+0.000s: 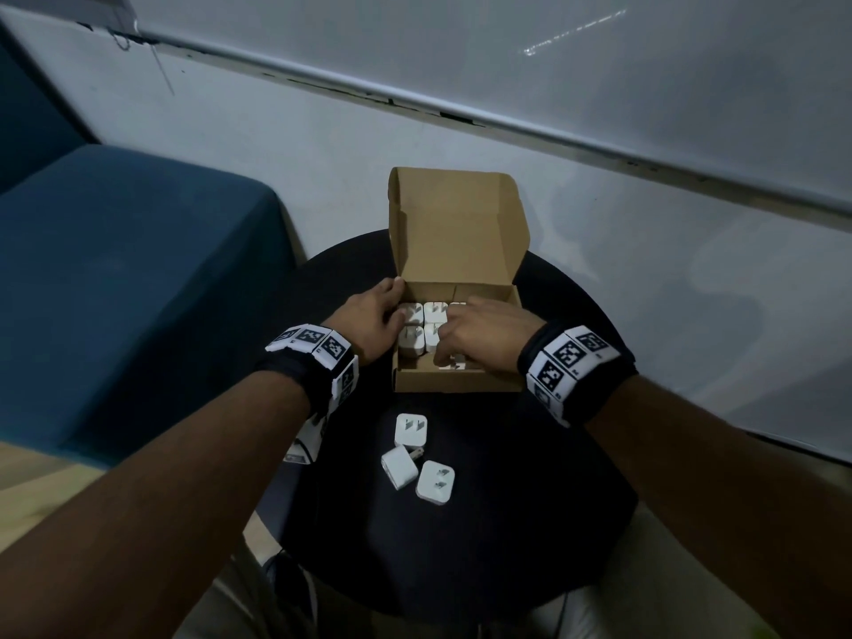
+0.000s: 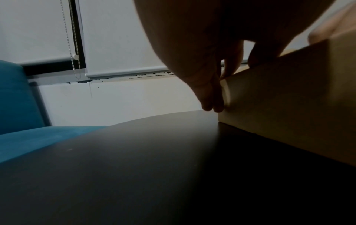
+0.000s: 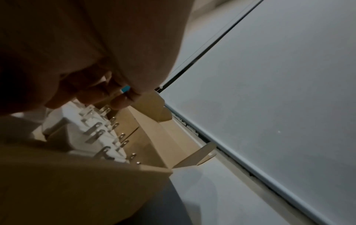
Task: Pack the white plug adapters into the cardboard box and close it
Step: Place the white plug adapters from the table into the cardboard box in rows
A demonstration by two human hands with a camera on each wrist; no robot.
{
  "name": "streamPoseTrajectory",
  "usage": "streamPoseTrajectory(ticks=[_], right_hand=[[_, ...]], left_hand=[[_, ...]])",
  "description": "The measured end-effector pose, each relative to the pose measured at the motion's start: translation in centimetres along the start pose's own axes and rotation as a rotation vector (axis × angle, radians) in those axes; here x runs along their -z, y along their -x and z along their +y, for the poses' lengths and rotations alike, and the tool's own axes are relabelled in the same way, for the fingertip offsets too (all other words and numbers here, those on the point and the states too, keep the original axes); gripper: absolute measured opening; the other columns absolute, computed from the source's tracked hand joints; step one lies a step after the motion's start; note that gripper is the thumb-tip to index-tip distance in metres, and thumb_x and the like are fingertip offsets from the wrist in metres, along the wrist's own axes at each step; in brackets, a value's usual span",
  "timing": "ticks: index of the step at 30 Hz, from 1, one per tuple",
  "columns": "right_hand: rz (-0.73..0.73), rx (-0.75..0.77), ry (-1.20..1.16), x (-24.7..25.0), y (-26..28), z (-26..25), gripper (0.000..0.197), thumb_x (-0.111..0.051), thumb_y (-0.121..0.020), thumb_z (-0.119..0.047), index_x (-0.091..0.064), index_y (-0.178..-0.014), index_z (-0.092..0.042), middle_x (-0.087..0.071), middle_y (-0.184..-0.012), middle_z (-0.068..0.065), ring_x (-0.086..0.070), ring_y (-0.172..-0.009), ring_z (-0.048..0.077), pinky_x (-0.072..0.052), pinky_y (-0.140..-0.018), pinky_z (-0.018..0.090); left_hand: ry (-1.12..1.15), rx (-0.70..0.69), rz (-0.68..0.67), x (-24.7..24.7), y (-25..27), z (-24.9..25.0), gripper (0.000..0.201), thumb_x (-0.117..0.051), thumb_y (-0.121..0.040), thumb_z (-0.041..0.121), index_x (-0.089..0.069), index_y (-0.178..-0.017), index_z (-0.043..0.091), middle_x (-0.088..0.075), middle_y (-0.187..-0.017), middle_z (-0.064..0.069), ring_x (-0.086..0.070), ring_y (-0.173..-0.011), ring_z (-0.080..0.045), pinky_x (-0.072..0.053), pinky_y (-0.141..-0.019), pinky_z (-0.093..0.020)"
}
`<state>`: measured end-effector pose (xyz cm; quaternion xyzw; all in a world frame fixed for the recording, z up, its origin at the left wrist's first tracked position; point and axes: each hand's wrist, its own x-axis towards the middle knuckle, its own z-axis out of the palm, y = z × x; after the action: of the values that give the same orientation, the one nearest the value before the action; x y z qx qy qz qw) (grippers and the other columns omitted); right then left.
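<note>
The cardboard box point(image 1: 456, 384) stands open on the round black table point(image 1: 507, 537), its lid point(image 1: 456, 223) upright at the back. Several white plug adapters point(image 1: 417, 315) sit inside, prongs up; the right wrist view shows their prongs point(image 3: 94, 129) in rows. My left hand point(image 1: 375, 315) grips the box's left wall, fingers point(image 2: 212, 99) against the outside of the box point(image 2: 289, 99). Over the box's near right part, my right hand point(image 1: 484, 334) curls its fingers point(image 3: 115, 103) down on an adapter point(image 1: 454, 362). Three loose adapters point(image 1: 411, 431) point(image 1: 399, 465) point(image 1: 435, 481) lie in front of the box.
A blue upholstered seat point(image 1: 115, 269) stands left of the table, close to its rim. Behind the box is a pale wall point(image 1: 276, 145) with a roller blind point(image 1: 507, 39) above. The table's near half point(image 1: 461, 569) is bare black surface.
</note>
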<state>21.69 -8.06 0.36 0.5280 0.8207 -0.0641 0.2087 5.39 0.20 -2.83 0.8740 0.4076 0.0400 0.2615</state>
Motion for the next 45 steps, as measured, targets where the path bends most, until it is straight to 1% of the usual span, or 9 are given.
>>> streamPoseTrajectory(ticks=[3, 8, 16, 21, 28, 34, 37, 41, 45], right_hand=[[0.019, -0.050, -0.081, -0.2, -1.1, -0.3, 0.021, -0.060, -0.088, -0.027, -0.068, -0.106, -0.035, -0.064, -0.105, -0.003, -0.058, -0.102, 0.025, -0.048, -0.085, 0.042], [0.087, -0.094, -0.192, 0.4, -2.0, -1.8, 0.021, -0.060, -0.089, -0.033, -0.071, -0.106, -0.027, -0.061, -0.115, 0.003, -0.057, -0.105, 0.024, -0.040, -0.083, 0.031], [0.155, -0.246, -0.308, 0.4, -2.8, -2.6, 0.021, -0.059, -0.086, -0.031, -0.064, -0.068, -0.020, -0.058, -0.071, 0.002, -0.061, -0.077, 0.026, -0.039, -0.067, 0.033], [0.151, -0.278, -0.366, 0.5, -2.8, -2.9, 0.019, -0.057, -0.088, -0.027, -0.064, -0.073, -0.018, -0.046, -0.070, 0.002, -0.060, -0.081, 0.029, -0.039, -0.065, 0.031], [0.110, -0.272, -0.358, 0.7, -2.9, -2.9, 0.017, -0.064, -0.085, -0.032, -0.072, -0.089, -0.017, -0.063, -0.088, 0.008, -0.062, -0.089, 0.027, -0.043, -0.068, 0.032], [0.323, -0.209, -0.379, 0.7, 0.5, -3.9, 0.015, -0.059, -0.085, -0.035, -0.071, -0.093, -0.031, -0.069, -0.096, -0.002, -0.064, -0.092, 0.022, -0.049, -0.074, 0.033], [0.164, 0.018, -0.388, -1.0, 2.4, -5.8, 0.033, -0.062, -0.087, -0.021, -0.062, -0.117, -0.032, -0.057, -0.118, -0.009, -0.056, -0.107, 0.015, -0.048, -0.079, 0.033], [0.057, 0.153, -0.195, -3.1, 2.4, -6.7, 0.055, -0.049, -0.092, -0.006, -0.041, -0.141, -0.031, -0.037, -0.149, -0.005, -0.048, -0.115, 0.022, -0.045, -0.082, 0.034], [0.040, 0.122, -0.137, -3.7, 2.5, -6.4, 0.043, -0.049, -0.095, -0.017, -0.044, -0.137, -0.025, -0.049, -0.132, 0.001, -0.052, -0.108, 0.023, -0.050, -0.081, 0.040]], left_hand=[[-0.012, -0.024, 0.009, 0.1, 0.0, -0.2, 0.053, -0.041, -0.096, 0.031, -0.031, -0.144, 0.015, -0.037, -0.148, -0.003, -0.043, -0.130, -0.028, -0.033, -0.106, -0.032], [-0.017, -0.043, 0.009, 0.4, -0.4, -0.6, 0.051, -0.044, -0.096, 0.034, -0.036, -0.143, 0.016, -0.038, -0.149, -0.002, -0.040, -0.134, -0.026, -0.029, -0.108, -0.029], [-0.014, -0.042, 0.008, 0.5, -0.3, -0.6, 0.052, -0.043, -0.096, 0.033, -0.034, -0.144, 0.015, -0.035, -0.151, -0.001, -0.037, -0.136, -0.026, -0.026, -0.110, -0.028], [-0.023, -0.039, 0.003, 0.5, -0.2, -0.4, 0.052, -0.042, -0.097, 0.032, -0.033, -0.144, 0.014, -0.034, -0.151, -0.004, -0.037, -0.136, -0.027, -0.026, -0.111, -0.030], [-0.029, -0.032, 0.002, 0.5, 0.0, -0.2, 0.052, -0.042, -0.097, 0.032, -0.032, -0.145, 0.014, -0.032, -0.152, -0.003, -0.036, -0.137, -0.027, -0.025, -0.110, -0.028], [-0.023, -0.029, 0.001, 0.6, 0.1, -0.1, 0.052, -0.042, -0.097, 0.032, -0.032, -0.145, 0.015, -0.036, -0.150, -0.003, -0.038, -0.134, -0.027, -0.027, -0.108, -0.028], [-0.028, -0.014, 0.004, 0.4, -0.1, -0.3, 0.053, -0.041, -0.097, 0.036, -0.031, -0.145, 0.016, -0.033, -0.152, -0.003, -0.036, -0.136, -0.027, -0.026, -0.110, -0.028], [-0.042, 0.001, -0.004, 0.2, -0.3, -0.6, 0.055, -0.040, -0.096, 0.039, -0.030, -0.146, 0.018, -0.029, -0.154, -0.002, -0.033, -0.138, -0.027, -0.024, -0.112, -0.030], [-0.052, 0.013, -0.015, 0.2, -0.6, -0.8, 0.056, -0.039, -0.096, 0.042, -0.029, -0.146, 0.020, -0.026, -0.155, -0.001, -0.032, -0.139, -0.026, -0.024, -0.113, -0.031]])
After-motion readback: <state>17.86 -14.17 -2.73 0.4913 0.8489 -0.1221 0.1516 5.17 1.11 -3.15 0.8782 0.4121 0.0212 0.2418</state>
